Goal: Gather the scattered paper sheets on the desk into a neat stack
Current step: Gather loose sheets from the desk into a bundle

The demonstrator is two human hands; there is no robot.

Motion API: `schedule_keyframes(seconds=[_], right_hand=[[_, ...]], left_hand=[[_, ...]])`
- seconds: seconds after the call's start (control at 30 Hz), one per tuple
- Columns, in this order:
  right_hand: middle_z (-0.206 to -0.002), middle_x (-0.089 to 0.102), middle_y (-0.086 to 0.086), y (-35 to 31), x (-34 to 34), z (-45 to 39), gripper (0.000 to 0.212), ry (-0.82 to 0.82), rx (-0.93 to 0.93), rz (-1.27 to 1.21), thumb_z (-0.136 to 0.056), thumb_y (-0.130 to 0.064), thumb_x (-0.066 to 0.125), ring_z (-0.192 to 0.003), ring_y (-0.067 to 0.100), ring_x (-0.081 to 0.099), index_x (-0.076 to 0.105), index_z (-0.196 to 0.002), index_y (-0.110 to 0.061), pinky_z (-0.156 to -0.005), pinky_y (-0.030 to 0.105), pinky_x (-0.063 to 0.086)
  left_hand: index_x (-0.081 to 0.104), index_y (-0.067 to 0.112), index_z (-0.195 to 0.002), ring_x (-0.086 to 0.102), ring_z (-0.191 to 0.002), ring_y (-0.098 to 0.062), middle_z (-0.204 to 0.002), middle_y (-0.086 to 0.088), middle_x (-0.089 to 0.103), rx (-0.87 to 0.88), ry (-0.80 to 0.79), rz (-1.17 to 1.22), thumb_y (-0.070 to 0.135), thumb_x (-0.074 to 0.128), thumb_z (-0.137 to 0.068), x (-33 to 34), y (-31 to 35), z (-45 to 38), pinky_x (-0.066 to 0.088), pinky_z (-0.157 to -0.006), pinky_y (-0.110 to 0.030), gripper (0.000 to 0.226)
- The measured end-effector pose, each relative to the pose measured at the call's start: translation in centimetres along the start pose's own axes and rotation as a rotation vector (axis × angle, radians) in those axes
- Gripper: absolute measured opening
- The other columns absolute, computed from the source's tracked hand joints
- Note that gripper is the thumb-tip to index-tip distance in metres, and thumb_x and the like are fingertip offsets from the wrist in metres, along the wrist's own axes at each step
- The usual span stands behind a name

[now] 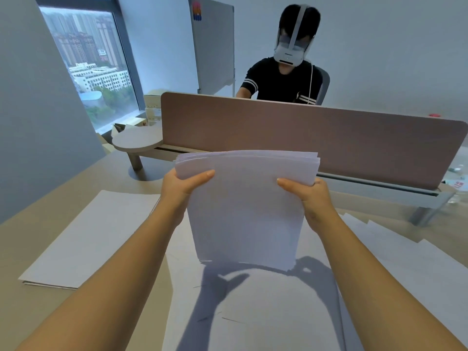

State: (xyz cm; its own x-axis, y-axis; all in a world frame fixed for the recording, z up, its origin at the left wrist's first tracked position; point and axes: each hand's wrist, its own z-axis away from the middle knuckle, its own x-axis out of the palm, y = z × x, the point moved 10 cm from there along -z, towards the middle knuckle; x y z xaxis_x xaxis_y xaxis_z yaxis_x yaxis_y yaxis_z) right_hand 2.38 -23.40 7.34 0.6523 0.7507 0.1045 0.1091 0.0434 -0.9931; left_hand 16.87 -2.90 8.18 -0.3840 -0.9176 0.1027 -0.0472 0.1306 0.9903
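We see only thumbs of left hand and right hand; other fingers hidden behind held paper stack; stack's lower edge covers part of sheets on desk, so we cannot tell whether it touches them; both forearms cut by bottom edge; right-side sheets run off frame; person opposite hidden below chest by divider panel; items at far right edge too blurred to name.
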Motion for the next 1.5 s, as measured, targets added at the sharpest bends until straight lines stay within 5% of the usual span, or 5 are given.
schedule_keyframes(seconds=[0.37,1.0,1.13,1.3,1.5], right_hand=[[-0.08,0.061,-0.007,-1.4,0.3,0.2,0.018,0.016,-0.078,0.104,-0.082,-0.003,0.065,-0.074,0.009,0.058,0.059,-0.094,-0.015,-0.064,0.017,0.051],[-0.102,0.058,0.006,6.5,-1.2,1.5,0.035,0.025,0.198,0.158,-0.08,0.0,0.065,-0.09,0.023,0.055,0.053,-0.112,-0.007,-0.078,0.032,0.045],[-0.11,0.049,0.001,3.7,-1.5,1.9,0.052,0.093,-0.02,0.303,-0.083,-0.001,0.063,-0.101,0.019,0.051,0.038,-0.128,-0.007,-0.075,0.022,0.046],[-0.142,0.032,-0.005,-2.9,-0.3,3.0,0.076,0.135,-0.464,0.52,-0.085,-0.005,0.062,-0.123,0.005,0.039,0.014,-0.133,-0.039,-0.097,0.008,0.04],[-0.13,0.048,0.01,-4.4,-0.2,3.1,0.038,0.153,-0.552,0.796,-0.09,-0.009,0.055,-0.103,0.01,0.044,0.049,-0.128,-0.01,-0.068,-0.011,0.03]], left_hand=[[0.056,0.026,-0.084,0.055,-0.08,-0.013,-0.086,0.003,0.057,0.048,-0.08,-0.134,0.017,0.066,-0.081,1.4,0.6,-0.2,0.048,-0.061,-0.025,0.013],[0.061,0.02,-0.088,0.063,-0.087,-0.024,-0.081,0.001,0.071,-0.232,-0.158,-0.032,0.0,0.076,-0.057,-0.2,-10.0,2.3,0.048,-0.089,-0.042,0.039],[0.059,0.017,-0.103,0.058,-0.105,-0.033,-0.106,-0.012,0.064,-0.241,-0.141,-0.04,0.012,0.073,-0.05,-0.4,-10.8,3.0,0.046,-0.096,-0.05,0.055],[0.064,0.019,-0.086,0.063,-0.08,-0.019,-0.073,0.01,0.073,-0.244,-0.172,-0.006,0.004,0.072,-0.054,-0.2,-10.3,3.0,0.051,-0.074,-0.031,0.037],[0.063,0.019,-0.089,0.062,-0.083,-0.02,-0.09,-0.001,0.068,-0.217,-0.158,-0.039,-0.009,0.062,-0.078,-0.4,-9.3,2.9,0.051,-0.079,-0.031,0.03]])
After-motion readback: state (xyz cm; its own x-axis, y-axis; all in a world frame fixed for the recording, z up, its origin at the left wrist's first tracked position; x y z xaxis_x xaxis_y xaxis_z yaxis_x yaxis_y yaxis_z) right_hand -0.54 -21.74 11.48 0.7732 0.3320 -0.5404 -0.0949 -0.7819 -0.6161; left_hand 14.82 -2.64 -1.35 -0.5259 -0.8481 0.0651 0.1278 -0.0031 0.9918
